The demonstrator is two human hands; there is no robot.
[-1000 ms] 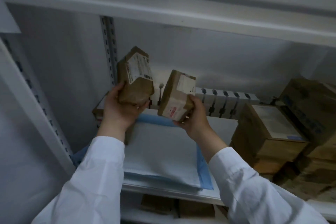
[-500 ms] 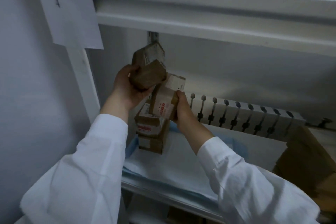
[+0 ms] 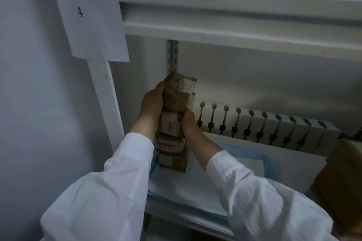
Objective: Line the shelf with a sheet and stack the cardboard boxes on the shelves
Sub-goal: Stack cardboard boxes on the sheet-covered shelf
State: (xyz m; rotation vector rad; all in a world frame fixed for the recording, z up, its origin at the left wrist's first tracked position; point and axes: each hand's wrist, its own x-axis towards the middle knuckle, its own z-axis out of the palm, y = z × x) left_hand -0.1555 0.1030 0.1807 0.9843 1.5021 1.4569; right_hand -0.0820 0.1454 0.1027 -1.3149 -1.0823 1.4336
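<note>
Two boxes held apart half a second ago now sit atop the stack (image 3: 172, 143) on the blue-edged sheet (image 3: 195, 188) lining the shelf (image 3: 188, 219), left hand (image 3: 151, 103) closed around the top box (image 3: 179, 86), right hand (image 3: 189, 123) gripping the one beneath (image 3: 170, 125).

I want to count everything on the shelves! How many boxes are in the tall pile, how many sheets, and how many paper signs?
Small brown cardboard boxes in the stack: 5
Blue-edged white lining sheet: 1
White paper sign with a 4: 1
Total: 7
Larger brown boxes at the right edge are cut off, so not counted.
</note>
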